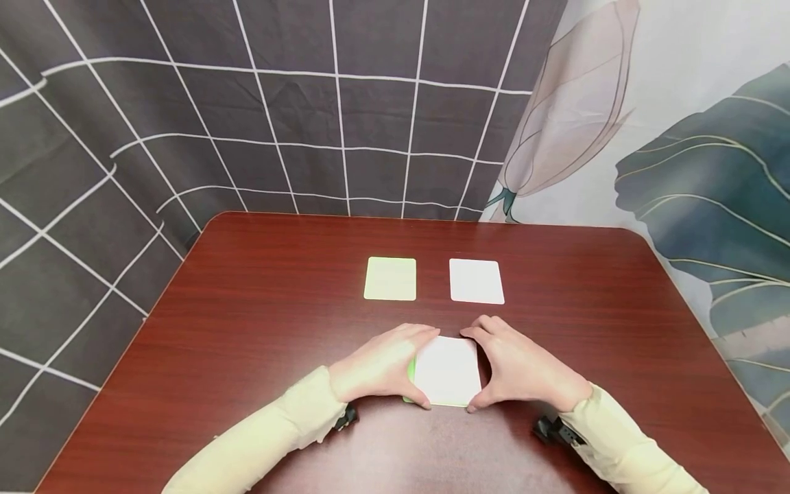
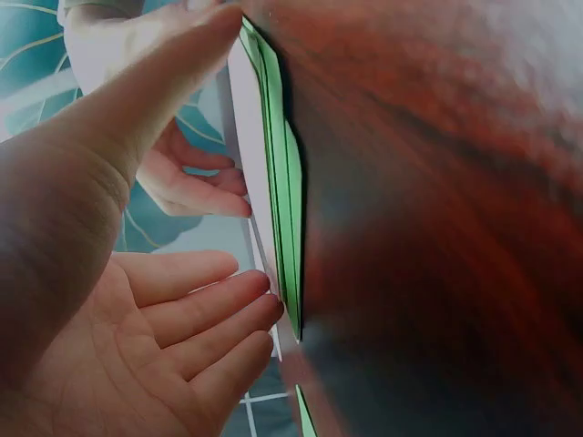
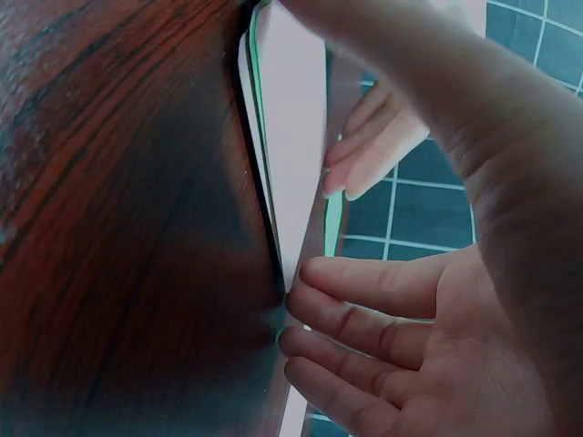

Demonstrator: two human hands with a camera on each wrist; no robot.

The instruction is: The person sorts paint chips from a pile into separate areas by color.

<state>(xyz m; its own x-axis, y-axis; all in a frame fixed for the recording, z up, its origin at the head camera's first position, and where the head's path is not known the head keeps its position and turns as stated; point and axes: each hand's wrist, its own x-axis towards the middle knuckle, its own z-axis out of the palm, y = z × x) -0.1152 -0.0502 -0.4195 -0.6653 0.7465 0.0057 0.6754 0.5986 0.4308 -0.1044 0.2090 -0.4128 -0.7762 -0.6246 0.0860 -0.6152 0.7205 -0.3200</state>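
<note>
A low stack of square cards (image 1: 447,372) with rounded corners sits in front of me, a white card on top. Green edges stick out on its left side in the head view. My left hand (image 1: 384,363) holds the left side, thumb at the near corner and fingers at the far one. On the opposite side my right hand (image 1: 521,365) spans the stack the same way. The left wrist view shows the stack's layered green cards (image 2: 290,191), slightly uneven. From the right wrist, white and green layers (image 3: 287,118) show, with fingertips right at the far end.
Beyond the stack, a single pale green card (image 1: 391,279) lies flat on the reddish-brown wooden table (image 1: 278,274). A white card (image 1: 476,281) lies to its right. Behind the table hang a dark grid-patterned curtain (image 1: 296,103) and a leaf-printed cloth (image 1: 710,185).
</note>
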